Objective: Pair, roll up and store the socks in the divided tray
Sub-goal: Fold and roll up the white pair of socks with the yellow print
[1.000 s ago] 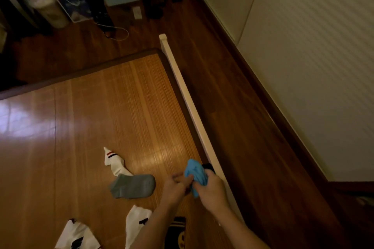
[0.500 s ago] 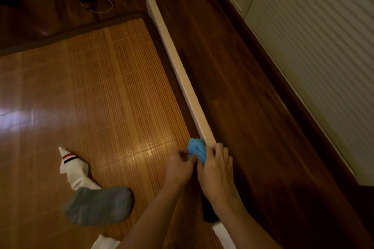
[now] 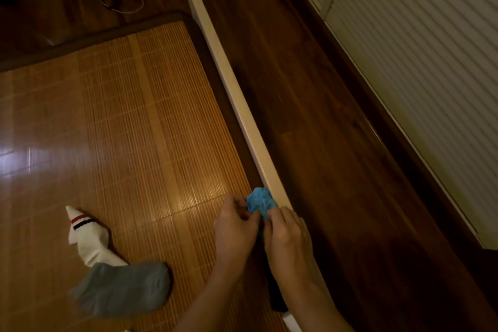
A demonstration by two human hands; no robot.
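Left hand (image 3: 235, 226) and right hand (image 3: 287, 234) both pinching bunched blue sock (image 3: 260, 201) beside white rail (image 3: 242, 116), fingers curled.

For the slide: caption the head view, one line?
Left hand and right hand grip blue sock by white rail; grey sock nearby.

glossy woven mat (image 3: 129, 121), cloth blue sock (image 3: 260, 201)

Dim, warm light. The bamboo mat (image 3: 129, 105) throws white glare at the frame's left edge and a softer sheen near lower centre. The upper left sinks into near-black shadow. The grey sock (image 3: 121, 291) looks soft, slightly blurred; the pale rail (image 3: 234, 100) bows slightly.
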